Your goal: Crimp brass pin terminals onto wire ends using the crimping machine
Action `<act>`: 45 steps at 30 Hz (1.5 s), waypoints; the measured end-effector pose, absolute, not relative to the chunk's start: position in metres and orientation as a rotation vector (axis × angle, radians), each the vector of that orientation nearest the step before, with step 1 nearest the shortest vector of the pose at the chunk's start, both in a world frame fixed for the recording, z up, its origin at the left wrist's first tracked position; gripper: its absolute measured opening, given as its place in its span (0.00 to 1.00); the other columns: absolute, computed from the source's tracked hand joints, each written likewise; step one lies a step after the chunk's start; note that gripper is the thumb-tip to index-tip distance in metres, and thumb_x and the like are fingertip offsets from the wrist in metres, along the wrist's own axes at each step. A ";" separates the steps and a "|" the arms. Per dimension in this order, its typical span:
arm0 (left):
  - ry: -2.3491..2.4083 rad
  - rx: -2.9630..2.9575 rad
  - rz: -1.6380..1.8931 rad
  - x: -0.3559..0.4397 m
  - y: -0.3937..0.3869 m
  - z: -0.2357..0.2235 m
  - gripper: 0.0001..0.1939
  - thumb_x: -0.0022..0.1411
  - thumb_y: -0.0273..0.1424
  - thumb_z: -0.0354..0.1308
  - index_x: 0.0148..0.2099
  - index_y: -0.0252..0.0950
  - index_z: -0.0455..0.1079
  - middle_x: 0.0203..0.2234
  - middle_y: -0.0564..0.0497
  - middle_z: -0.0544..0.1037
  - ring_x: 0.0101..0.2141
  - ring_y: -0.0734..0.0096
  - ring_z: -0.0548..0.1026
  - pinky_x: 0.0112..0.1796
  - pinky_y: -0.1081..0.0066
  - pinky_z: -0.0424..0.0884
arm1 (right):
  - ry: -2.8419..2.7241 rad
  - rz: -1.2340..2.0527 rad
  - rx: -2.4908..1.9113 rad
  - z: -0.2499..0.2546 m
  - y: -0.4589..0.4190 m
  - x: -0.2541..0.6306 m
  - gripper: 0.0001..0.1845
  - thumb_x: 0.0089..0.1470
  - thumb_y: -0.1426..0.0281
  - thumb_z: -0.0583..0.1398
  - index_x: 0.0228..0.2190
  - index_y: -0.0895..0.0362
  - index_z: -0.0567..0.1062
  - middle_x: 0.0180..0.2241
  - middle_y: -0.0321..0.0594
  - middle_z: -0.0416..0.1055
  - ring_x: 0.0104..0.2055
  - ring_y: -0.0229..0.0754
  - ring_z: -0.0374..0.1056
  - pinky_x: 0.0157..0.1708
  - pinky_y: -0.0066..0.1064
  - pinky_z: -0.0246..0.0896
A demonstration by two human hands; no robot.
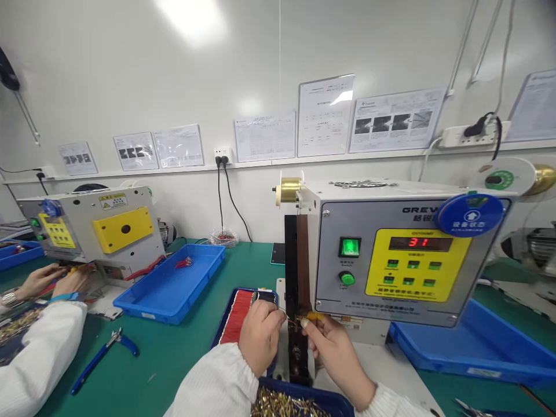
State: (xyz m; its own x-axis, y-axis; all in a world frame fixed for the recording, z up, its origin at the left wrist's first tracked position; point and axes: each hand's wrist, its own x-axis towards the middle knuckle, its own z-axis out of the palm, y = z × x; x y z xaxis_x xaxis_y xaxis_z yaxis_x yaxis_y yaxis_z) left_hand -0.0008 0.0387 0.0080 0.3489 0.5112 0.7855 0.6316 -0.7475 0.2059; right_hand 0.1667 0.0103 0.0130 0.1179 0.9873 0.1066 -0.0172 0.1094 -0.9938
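My left hand (259, 335) is closed in a pinch on a thin red wire (290, 319) in front of the grey crimping machine (391, 255). My right hand (332, 347) pinches the same wire's other end next to a small yellow part (315, 316) at the machine's dark vertical slot (297, 272). Just behind my left hand a bundle of red wires (237, 315) lies in a blue tray. Below my wrists, another blue tray holds loose brass terminals (282, 403). The machine's red display (419, 243) reads 31.
A co-worker's hands (56, 281) work at a second grey machine (93, 229) on the left. An empty-looking blue tray (169, 284) holds a few red wires. Blue-handled pliers (104, 353) lie on the green mat. Another blue tray (473, 344) sits at right.
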 end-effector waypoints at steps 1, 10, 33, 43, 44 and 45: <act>-1.053 -2.472 -1.354 -0.001 0.039 0.008 0.08 0.64 0.22 0.48 0.39 0.36 0.68 0.33 0.48 0.71 0.36 0.68 0.67 0.36 0.69 0.66 | -1.157 1.055 -1.162 0.013 0.010 0.167 0.27 0.39 0.44 0.62 0.24 0.56 0.68 0.21 0.35 0.67 0.17 0.35 0.59 0.15 0.27 0.55; -1.052 -2.477 -1.349 -0.001 0.039 0.007 0.09 0.64 0.22 0.48 0.40 0.36 0.68 0.33 0.48 0.71 0.36 0.68 0.68 0.36 0.69 0.66 | -1.153 1.060 -1.167 0.011 0.012 0.168 0.25 0.40 0.47 0.63 0.25 0.56 0.68 0.20 0.35 0.68 0.17 0.34 0.58 0.15 0.26 0.55; -1.020 -2.445 -1.371 0.000 0.038 0.009 0.06 0.62 0.23 0.51 0.37 0.35 0.69 0.28 0.49 0.69 0.33 0.68 0.67 0.33 0.70 0.65 | -1.288 0.717 -1.334 0.002 0.004 0.159 0.25 0.51 0.46 0.53 0.25 0.55 0.68 0.15 0.36 0.66 0.17 0.40 0.63 0.18 0.29 0.56; -1.012 -2.481 -1.341 -0.001 0.039 0.007 0.07 0.63 0.23 0.50 0.36 0.35 0.69 0.28 0.49 0.69 0.33 0.69 0.67 0.33 0.70 0.64 | -1.274 0.729 -1.331 0.005 0.003 0.159 0.23 0.50 0.47 0.55 0.26 0.55 0.68 0.15 0.35 0.66 0.16 0.40 0.62 0.18 0.29 0.56; -1.010 -2.481 -1.341 -0.001 0.038 0.008 0.08 0.63 0.23 0.50 0.36 0.35 0.69 0.28 0.48 0.69 0.33 0.69 0.67 0.33 0.69 0.64 | -1.273 0.725 -1.328 0.006 0.002 0.158 0.23 0.50 0.47 0.55 0.26 0.55 0.68 0.15 0.35 0.66 0.16 0.40 0.62 0.18 0.29 0.56; -1.008 -2.481 -1.344 -0.001 0.038 0.008 0.08 0.63 0.23 0.50 0.36 0.35 0.69 0.28 0.48 0.69 0.33 0.68 0.67 0.33 0.69 0.64 | -1.271 0.723 -1.325 0.006 0.002 0.158 0.23 0.50 0.47 0.55 0.26 0.55 0.68 0.15 0.35 0.66 0.16 0.40 0.62 0.18 0.29 0.57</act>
